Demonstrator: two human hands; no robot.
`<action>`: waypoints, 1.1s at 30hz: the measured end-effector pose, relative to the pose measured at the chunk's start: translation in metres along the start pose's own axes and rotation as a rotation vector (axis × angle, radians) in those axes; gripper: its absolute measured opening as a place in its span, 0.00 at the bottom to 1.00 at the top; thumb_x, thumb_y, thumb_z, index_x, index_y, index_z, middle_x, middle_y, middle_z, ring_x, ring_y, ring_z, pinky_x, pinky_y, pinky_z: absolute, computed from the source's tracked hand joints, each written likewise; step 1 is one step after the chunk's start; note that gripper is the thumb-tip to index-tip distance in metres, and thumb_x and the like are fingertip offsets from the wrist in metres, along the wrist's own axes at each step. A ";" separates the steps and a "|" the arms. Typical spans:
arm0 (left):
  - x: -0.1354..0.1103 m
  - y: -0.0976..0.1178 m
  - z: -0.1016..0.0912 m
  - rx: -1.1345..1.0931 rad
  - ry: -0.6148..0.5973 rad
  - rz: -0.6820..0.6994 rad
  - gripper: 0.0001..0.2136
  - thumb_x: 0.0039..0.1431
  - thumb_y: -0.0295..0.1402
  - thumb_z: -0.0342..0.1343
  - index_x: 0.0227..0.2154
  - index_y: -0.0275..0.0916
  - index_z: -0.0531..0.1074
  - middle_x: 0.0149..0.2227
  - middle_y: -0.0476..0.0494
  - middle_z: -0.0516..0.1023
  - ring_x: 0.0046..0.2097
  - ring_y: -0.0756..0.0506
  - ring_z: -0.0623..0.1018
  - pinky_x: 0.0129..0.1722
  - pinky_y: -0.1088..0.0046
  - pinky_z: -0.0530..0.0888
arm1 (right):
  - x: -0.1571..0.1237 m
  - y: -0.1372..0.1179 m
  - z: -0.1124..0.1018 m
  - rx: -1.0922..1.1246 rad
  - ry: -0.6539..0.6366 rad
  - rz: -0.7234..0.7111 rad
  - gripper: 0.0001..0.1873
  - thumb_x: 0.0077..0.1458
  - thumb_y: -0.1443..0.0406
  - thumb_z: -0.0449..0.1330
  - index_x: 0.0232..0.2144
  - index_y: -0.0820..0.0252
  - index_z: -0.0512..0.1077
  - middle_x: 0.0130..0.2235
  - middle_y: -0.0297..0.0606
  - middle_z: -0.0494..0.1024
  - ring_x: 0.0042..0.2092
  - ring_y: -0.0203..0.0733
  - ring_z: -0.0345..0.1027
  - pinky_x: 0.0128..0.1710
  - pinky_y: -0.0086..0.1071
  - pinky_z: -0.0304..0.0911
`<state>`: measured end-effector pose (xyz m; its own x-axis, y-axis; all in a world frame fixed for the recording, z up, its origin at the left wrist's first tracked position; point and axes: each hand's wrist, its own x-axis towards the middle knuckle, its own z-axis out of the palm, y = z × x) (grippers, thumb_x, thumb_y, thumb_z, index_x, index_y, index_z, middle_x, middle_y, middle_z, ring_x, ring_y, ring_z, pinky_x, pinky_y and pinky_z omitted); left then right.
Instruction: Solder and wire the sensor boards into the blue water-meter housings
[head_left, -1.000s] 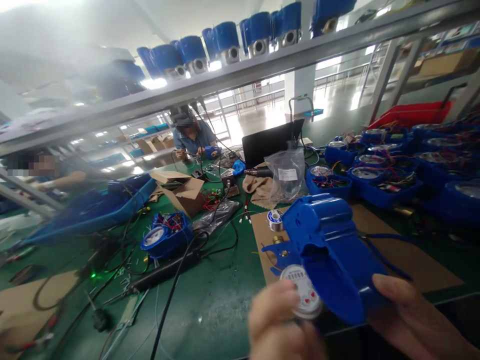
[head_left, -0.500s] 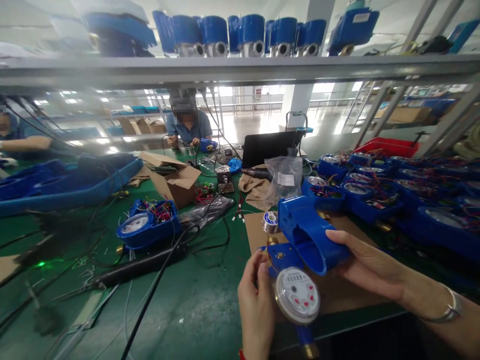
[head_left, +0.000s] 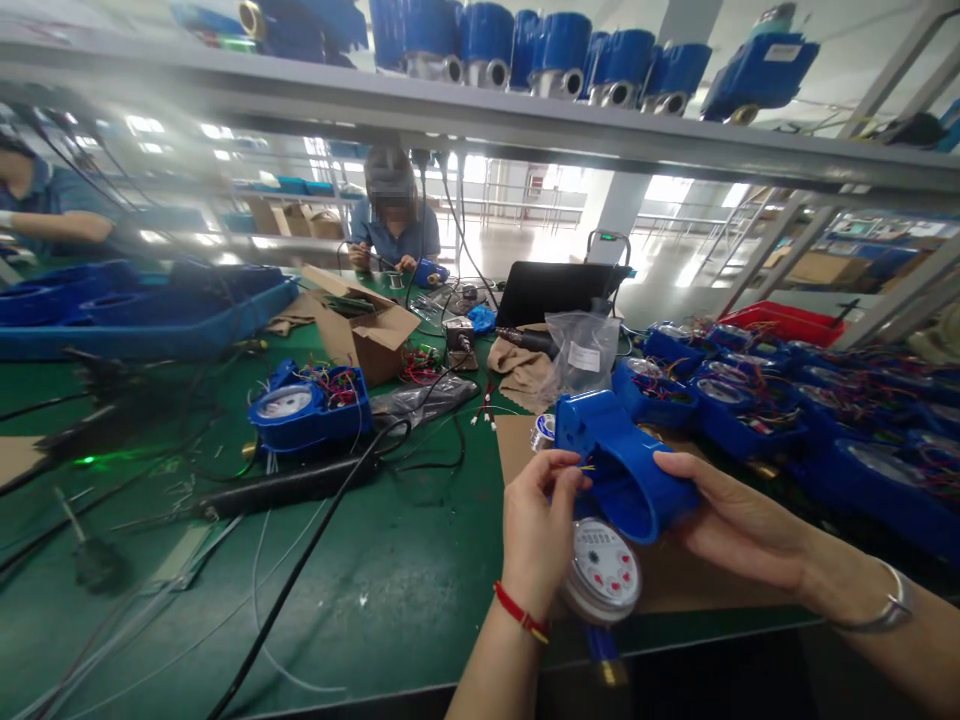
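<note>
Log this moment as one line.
left hand: pinching wires | right hand: gripping blue housing | meter: dial showing, below housing in view

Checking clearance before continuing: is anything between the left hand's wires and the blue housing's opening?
Nothing visible is. The left hand pinches the wires right by the opening of the blue housing; the right hand holds its outer side, and the meter shows lower down.
</note>
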<state>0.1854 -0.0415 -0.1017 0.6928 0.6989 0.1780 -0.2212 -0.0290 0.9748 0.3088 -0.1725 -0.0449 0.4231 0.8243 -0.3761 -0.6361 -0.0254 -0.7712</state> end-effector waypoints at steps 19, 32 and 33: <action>0.008 0.001 0.004 0.625 0.168 0.280 0.08 0.63 0.33 0.52 0.29 0.41 0.72 0.31 0.49 0.75 0.34 0.48 0.73 0.33 0.72 0.63 | 0.013 -0.004 0.030 -0.049 -0.010 0.236 0.13 0.64 0.59 0.56 0.47 0.57 0.70 0.41 0.40 0.79 0.40 0.44 0.74 0.41 0.37 0.70; 0.006 -0.004 0.002 0.444 0.292 0.173 0.07 0.59 0.31 0.55 0.26 0.40 0.73 0.29 0.48 0.77 0.32 0.48 0.74 0.33 0.72 0.63 | 0.014 0.005 0.038 -0.279 0.046 0.151 0.08 0.60 0.59 0.61 0.41 0.53 0.74 0.36 0.34 0.80 0.34 0.41 0.72 0.31 0.30 0.69; 0.006 -0.003 0.002 0.417 0.301 0.160 0.06 0.58 0.31 0.55 0.26 0.40 0.73 0.29 0.48 0.78 0.32 0.48 0.74 0.32 0.72 0.63 | 0.014 0.006 0.038 -0.285 0.038 0.128 0.09 0.58 0.60 0.62 0.42 0.53 0.74 0.38 0.33 0.80 0.36 0.41 0.72 0.34 0.30 0.70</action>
<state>0.1914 -0.0385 -0.1034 0.4316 0.8348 0.3418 0.0265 -0.3905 0.9202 0.2865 -0.1400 -0.0348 0.3783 0.7829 -0.4939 -0.4816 -0.2892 -0.8273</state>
